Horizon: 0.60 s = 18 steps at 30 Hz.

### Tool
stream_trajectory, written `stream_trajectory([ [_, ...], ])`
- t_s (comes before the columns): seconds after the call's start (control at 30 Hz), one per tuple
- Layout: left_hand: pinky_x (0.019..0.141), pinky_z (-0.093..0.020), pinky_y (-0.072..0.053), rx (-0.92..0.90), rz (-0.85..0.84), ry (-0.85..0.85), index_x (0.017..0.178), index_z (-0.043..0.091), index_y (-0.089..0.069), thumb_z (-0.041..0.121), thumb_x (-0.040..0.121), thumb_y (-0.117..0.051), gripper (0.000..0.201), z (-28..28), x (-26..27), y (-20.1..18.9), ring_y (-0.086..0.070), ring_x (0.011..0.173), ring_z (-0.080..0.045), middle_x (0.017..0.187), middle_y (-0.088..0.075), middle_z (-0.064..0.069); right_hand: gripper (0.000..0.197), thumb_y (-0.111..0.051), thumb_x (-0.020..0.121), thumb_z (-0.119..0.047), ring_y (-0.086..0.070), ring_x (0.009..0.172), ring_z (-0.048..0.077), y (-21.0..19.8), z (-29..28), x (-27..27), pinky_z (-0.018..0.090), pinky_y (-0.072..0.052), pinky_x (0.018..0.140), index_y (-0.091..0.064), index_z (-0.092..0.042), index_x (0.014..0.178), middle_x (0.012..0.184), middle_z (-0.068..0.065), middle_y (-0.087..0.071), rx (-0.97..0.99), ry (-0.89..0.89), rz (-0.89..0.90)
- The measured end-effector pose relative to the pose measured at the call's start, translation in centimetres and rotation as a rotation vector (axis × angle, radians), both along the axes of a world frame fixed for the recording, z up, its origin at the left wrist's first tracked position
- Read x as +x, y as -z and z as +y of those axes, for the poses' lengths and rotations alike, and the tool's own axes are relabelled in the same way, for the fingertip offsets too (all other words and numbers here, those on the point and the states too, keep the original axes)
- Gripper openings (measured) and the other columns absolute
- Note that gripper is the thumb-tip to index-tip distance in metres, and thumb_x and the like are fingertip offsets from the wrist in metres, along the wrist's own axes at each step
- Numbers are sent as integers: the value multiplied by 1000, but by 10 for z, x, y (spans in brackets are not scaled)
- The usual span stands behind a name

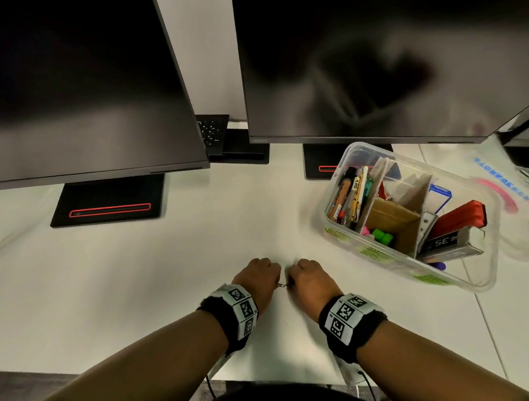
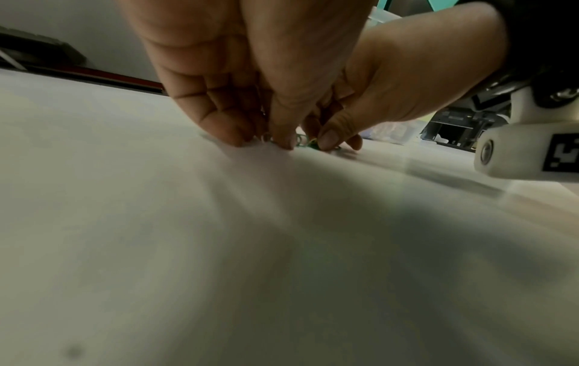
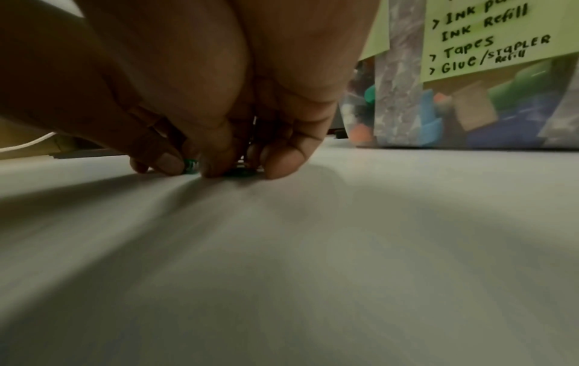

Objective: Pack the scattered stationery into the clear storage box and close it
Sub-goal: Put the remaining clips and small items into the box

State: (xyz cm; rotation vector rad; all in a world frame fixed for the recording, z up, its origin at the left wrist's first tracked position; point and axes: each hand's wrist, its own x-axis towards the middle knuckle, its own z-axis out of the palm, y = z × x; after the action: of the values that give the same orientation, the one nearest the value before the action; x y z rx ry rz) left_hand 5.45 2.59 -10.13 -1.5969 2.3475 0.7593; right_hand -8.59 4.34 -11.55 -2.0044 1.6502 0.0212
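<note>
Both forearms, w/ black wrist straps carrying printed tags, are reaching in from 6 o'clock over the white desk (image 1: pixel 136 272). Left hand (image 1: pixel 257 279) and right hand (image 1: pixel 309 278) are meeting at centre, fingertips down on the surface, both curling round small paper clips (image 1: pixel 281 284); wrist views are showing green bits under the fingers, count unclear. Clear storage box (image 1: pixel 481 279) is sitting open at 3 o'clock, well apart from the hands, w/ pens, cardboard dividers and a red stapler (image 1: pixel 461 216) inside, green notes on its wall. Two dark monitors (image 1: pixel 77 88) are standing at 12 o'clock, a keyboard (image 1: pixel 213 130) showing between them. Plastic bag (image 1: pixel 512 183) is lying beyond the box.
</note>
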Motion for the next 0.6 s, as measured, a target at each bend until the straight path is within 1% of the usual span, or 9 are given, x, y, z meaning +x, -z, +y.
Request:
stream_trajectory([
  [0.1,82,-33,-41,19,20,-12,103,11,-52,17,94,-38,18,3,0,-1,-52,102,-27,108,-58,-10,22,-38,91,-5,-55,99,30,-5,0,0,31,-34,72,-58,-2,100,104,18,-60,36,-13,17],
  [0.17,81,-33,-42,35,41,-29,103,12,-52,19,94,-38,18,4,0,-1,-53,100,-27,108,-60,-10,22,-38,93,-7,-57,98,30,-7,-1,-1,28,-31,71,-57,-2,103,105,19,-61,57,-14,16],
  [0.23,85,-34,-44,45,53,-37,106,14,-53,20,94,-38,20,4,1,1,-54,101,-27,110,-60,-9,22,-38,93,-7,-57,98,28,-10,-1,-3,27,-31,71,-57,-3,104,106,18,-61,60,-25,20],
  [0.3,88,-34,-44,50,54,-30,108,14,-54,21,94,-40,22,3,1,1,-54,104,-26,112,-60,-9,23,-39,93,-7,-57,99,28,-13,0,-5,29,-35,73,-57,-4,105,108,17,-61,60,-48,31],
  [0.37,88,-33,-43,55,58,-23,108,14,-55,21,93,-41,22,2,3,2,-54,105,-26,112,-60,-8,22,-40,91,-6,-57,100,28,-15,1,-7,31,-40,78,-59,-6,103,107,16,-62,59,-54,37],
  [0.47,86,-32,-43,50,58,-25,104,13,-57,22,94,-42,21,-1,5,3,-56,103,-26,110,-61,-9,23,-40,87,-4,-57,98,30,-19,2,-10,32,-41,77,-59,-6,99,103,16,-64,57,-46,39],
  [0.6,86,-32,-43,49,49,-29,104,13,-58,22,94,-43,20,-2,7,5,-56,103,-26,110,-61,-9,27,-39,87,1,-56,104,30,-25,2,-15,32,-41,84,-58,-3,107,112,17,-58,107,-18,30],
])
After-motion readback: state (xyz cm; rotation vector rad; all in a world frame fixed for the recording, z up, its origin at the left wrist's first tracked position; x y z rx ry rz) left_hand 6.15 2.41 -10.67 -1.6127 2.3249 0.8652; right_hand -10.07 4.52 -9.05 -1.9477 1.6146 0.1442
